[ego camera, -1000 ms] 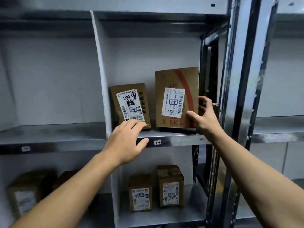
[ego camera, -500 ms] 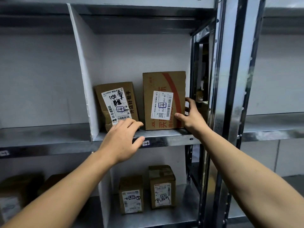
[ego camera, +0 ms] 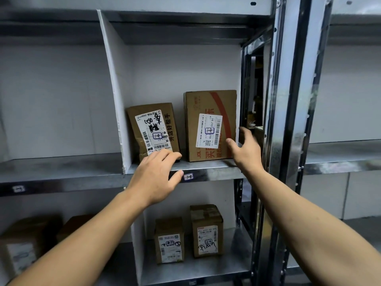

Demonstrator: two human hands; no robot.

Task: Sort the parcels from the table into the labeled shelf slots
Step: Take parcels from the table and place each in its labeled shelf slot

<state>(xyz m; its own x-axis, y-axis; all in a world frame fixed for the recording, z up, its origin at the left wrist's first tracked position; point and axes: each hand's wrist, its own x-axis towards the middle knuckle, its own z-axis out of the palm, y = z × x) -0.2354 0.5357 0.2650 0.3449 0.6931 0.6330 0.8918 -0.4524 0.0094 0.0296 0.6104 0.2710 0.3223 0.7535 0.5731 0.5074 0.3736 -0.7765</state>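
- Parcel with the red stripe [ego camera: 210,124] stands upright on the shelf [ego camera: 206,167], just above and right of the slot label [ego camera: 188,176].
- Our right hand [ego camera: 245,150] has loosened from it: fingers spread wide, thumb near its face (touching or not, we cannot tell).
- Half a second ago that hand pinched its right edge, so we judge this one sorted.
- Our left hand [ego camera: 154,179], just left of the label, stays relaxed and holds nothing, fingertips at the foot of the leaning parcel [ego camera: 152,129].

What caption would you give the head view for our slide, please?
Left hand touches the tilted parcel, right hand beside the taller parcel, on the shelf.
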